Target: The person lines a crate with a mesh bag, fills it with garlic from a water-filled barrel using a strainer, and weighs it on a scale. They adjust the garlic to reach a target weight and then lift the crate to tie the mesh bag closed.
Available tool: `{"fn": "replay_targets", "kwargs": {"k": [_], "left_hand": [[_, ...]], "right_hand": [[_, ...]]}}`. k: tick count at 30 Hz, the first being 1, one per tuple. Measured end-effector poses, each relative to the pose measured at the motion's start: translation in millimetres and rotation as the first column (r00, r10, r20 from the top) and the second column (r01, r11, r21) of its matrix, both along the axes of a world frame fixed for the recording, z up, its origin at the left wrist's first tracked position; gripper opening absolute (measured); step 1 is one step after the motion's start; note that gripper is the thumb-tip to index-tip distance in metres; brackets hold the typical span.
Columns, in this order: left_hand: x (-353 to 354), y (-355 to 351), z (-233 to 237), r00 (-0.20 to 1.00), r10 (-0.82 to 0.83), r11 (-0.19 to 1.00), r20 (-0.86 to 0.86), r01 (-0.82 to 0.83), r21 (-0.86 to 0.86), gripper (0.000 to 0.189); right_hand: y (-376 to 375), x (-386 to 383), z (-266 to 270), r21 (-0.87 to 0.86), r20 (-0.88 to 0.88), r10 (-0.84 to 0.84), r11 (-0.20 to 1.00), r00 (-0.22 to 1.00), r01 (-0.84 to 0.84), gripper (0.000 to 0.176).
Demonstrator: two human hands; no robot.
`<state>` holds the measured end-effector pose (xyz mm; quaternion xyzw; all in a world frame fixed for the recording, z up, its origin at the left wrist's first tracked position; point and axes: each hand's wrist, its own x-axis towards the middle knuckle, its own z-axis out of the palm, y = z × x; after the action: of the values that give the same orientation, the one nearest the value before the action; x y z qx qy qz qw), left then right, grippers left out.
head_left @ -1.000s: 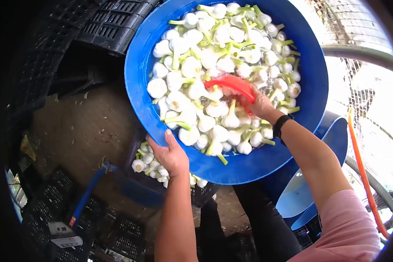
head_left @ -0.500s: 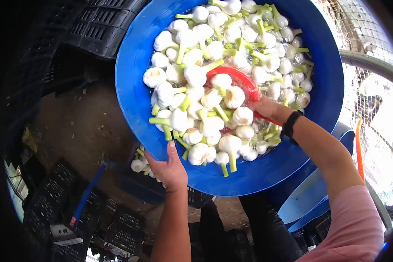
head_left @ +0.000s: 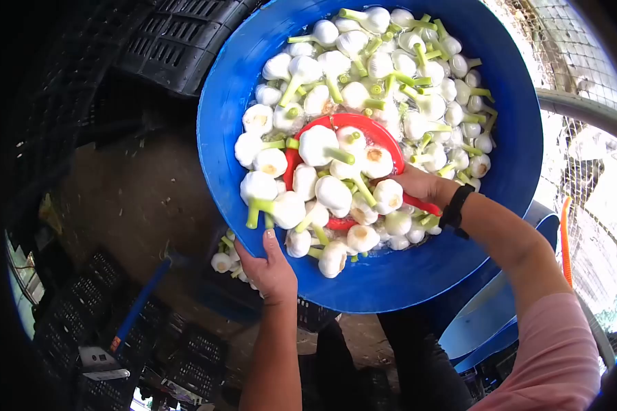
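A large blue tub (head_left: 220, 147) holds water and many garlic bulbs (head_left: 333, 195) with short green stems. My right hand (head_left: 421, 183) is closed on a red plastic scoop (head_left: 385, 135), a rounded vessel whose handle sticks out below the hand. Several bulbs lie in the scoop; its lower part is hidden by garlic. At the tub's near-left rim is my left hand (head_left: 274, 270), wrapped round the edge with the thumb on the inner side and the fingers hidden outside.
More garlic (head_left: 221, 262) sits in a dark container below the tub's left side. Black plastic crates (head_left: 185, 48) stand at upper left, others on the floor. A blue-handled tool (head_left: 142, 305) lies lower left. A light-blue container (head_left: 483, 322) and wire mesh (head_left: 583, 61) are on the right.
The red scoop has come up among the bulbs, so more of its rim and handle shows, with garlic inside. The tub appears shifted slightly right in view; my left hand stays on its rim.
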<state>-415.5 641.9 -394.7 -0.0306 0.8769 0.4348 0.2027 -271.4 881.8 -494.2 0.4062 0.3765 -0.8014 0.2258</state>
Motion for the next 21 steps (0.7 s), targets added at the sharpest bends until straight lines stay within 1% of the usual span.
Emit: {"fn": "replay_targets", "kwargs": {"k": [2,3,4,5,6,7,8,9,12,15,16,18,21], "left_hand": [[-0.2,-2.4,-0.5,1.000,-0.022,1.000,0.006,0.022,-0.002,0.046],[-0.7,-4.1,-1.1,0.999,-0.032,0.999,-0.003,0.031,-0.023,0.045],[-0.5,-4.3,-1.6,0.999,-0.044,0.998,-0.011,0.043,-0.041,0.045],[-0.4,-3.5,-2.0,0.998,-0.053,0.997,-0.017,0.052,-0.054,0.045],[0.1,-2.0,-2.6,0.996,-0.053,0.998,-0.072,0.049,-0.048,0.041],[0.3,-3.8,-5.3,0.994,-0.061,0.997,-0.091,0.056,-0.052,0.040],[0.8,-7.8,-8.7,0.992,-0.070,0.996,-0.109,0.064,-0.056,0.038],[0.0,-8.1,-7.9,0.989,-0.080,0.995,-0.126,0.073,-0.061,0.037],[-0.7,-6.1,-1.8,0.994,-0.087,0.996,-0.062,0.085,-0.032,0.037],[-2.8,-4.8,-1.1,0.991,-0.113,0.993,-0.077,0.109,-0.052,0.037],[-3.4,-6.3,-3.3,0.991,-0.106,0.994,-0.085,0.103,-0.038,0.036],[-1.9,-8.1,-8.2,0.992,-0.085,0.996,-0.094,0.085,-0.007,0.036],[-1.5,-9.6,-13.1,0.988,-0.082,0.996,-0.131,0.076,-0.050,0.034]], "right_hand": [[-5.2,4.0,-20.3,0.000,0.054,-0.013,1.000,0.998,0.013,0.042],[-8.2,-1.5,-20.9,-0.003,0.077,-0.019,1.000,0.997,0.020,0.043],[-11.7,-3.7,-18.5,0.021,-0.048,-0.105,0.994,0.993,0.106,0.035],[-10.6,-4.0,-14.1,0.016,-0.075,-0.115,0.993,0.991,0.117,0.036],[-6.1,-4.7,-7.4,0.016,-0.101,-0.120,0.992,0.988,0.123,0.037],[-2.0,-5.7,0.9,0.019,-0.126,-0.123,0.992,0.984,0.127,0.038],[0.3,-2.9,12.0,0.037,-0.133,-0.144,0.988,0.980,0.151,0.042],[4.2,0.1,22.1,-0.052,-0.099,-0.146,0.989,0.984,0.142,0.045],[6.3,9.3,49.6,-0.024,-0.085,-0.159,0.987,0.984,0.158,0.042],[11.8,22.4,69.4,0.036,-0.023,-0.172,0.984,0.985,0.173,0.039],[11.9,28.5,70.9,0.027,-0.006,-0.189,0.982,0.982,0.189,0.037],[10.6,36.4,77.7,0.027,0.006,-0.228,0.973,0.974,0.228,0.036],[4.2,41.4,94.0,0.041,-0.021,-0.280,0.959,0.960,0.280,0.036]]}}
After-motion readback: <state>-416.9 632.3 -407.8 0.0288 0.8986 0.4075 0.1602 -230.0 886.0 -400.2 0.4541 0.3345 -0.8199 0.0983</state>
